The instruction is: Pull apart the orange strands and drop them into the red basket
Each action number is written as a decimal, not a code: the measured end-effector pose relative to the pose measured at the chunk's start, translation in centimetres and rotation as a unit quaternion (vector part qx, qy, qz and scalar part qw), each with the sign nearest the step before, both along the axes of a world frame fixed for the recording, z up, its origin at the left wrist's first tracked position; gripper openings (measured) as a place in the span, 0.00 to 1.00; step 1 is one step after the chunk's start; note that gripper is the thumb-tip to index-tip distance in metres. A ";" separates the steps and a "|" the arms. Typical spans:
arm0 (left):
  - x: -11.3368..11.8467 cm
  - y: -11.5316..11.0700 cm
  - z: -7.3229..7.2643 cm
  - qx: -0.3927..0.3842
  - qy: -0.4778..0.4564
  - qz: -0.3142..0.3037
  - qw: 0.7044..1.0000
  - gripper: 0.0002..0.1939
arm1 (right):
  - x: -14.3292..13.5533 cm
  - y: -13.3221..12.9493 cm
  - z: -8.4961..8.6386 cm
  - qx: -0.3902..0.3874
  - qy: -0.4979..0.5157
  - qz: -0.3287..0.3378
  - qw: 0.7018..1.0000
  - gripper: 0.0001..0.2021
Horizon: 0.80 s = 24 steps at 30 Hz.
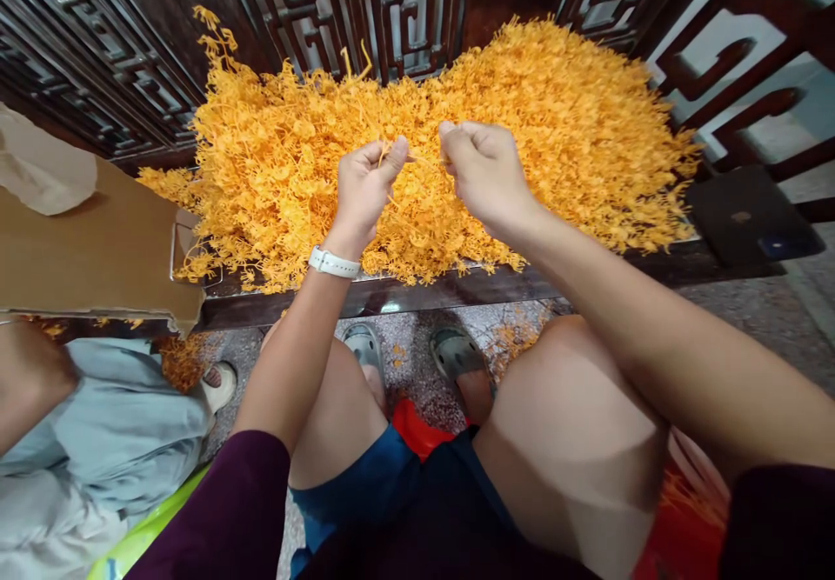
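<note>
A large heap of small orange plastic-looking sprigs (587,128), thin-stemmed and branching, spreads across a dark wooden bench (444,291). Over the middle of this heap, my left hand (366,182) pinches an orange sprig (417,160) between thumb and forefinger; a thin stem sticks out toward the right. My right hand (486,171) is closed just beside it, thumb against curled fingers, with a gap between the two hands. Whatever lies inside the right fingertips is mostly hidden, though a bit of orange shows near them.
A cardboard box (97,250) stands at the left, near another person's grey-blue clothes (130,415). A dark phone or tablet with a logo (744,215) lies at the bench's right end. Carved wooden lattice (417,15) backs the heap. Orange scraps (515,336) and red plastic (417,430) are on the floor.
</note>
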State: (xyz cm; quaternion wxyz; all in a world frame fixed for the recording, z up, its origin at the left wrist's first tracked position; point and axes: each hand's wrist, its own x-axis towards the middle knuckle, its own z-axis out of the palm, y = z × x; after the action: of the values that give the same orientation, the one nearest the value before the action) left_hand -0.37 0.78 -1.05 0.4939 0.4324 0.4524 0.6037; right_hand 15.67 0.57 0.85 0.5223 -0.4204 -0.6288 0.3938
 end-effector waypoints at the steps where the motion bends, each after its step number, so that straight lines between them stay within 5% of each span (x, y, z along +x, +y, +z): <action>1: 0.0 0.1 0.2 -0.009 -0.009 0.001 1.000 0.19 | -0.2 -0.6 0.5 0.052 -0.027 -0.014 0.998 0.27; 4: 0.1 -0.2 0.7 -0.011 -0.034 0.008 0.999 0.21 | -0.6 -2.9 2.0 0.173 -0.134 -0.018 0.976 0.22; 7: 0.1 -0.9 0.9 0.007 -0.047 0.032 0.998 0.22 | -0.9 -4.7 2.6 0.215 -0.242 0.038 0.946 0.20; 11: -0.8 -0.6 0.2 0.017 -0.006 0.052 0.998 0.24 | -2.2 -8.0 2.3 0.283 -0.359 0.168 0.874 0.18; 14: -2.8 1.2 -0.4 0.013 -0.017 0.133 0.991 0.25 | -3.0 -12.5 1.8 0.346 -0.376 0.288 0.810 0.18; 17: -5.9 2.6 -0.3 -0.018 -0.081 0.189 0.979 0.20 | -2.4 -15.9 1.8 0.341 -0.353 0.380 0.784 0.17; 20: -8.1 2.2 0.7 -0.034 -0.125 0.172 0.976 0.18 | -0.4 -14.8 2.6 0.234 -0.286 0.429 0.824 0.18; 23: -8.2 0.9 1.6 -0.049 -0.163 0.146 0.974 0.19 | 2.4 -10.2 3.7 0.011 -0.063 0.318 0.946 0.21; 24: -7.9 0.6 1.8 -0.057 -0.178 0.135 0.973 0.19 | 3.4 -8.5 3.9 -0.071 0.028 0.258 0.963 0.24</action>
State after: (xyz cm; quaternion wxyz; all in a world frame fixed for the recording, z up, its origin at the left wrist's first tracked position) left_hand -8.28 1.41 0.80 0.5043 0.2245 0.4451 0.7051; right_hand 19.02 -7.96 4.71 0.3891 -0.2688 -0.6716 0.5703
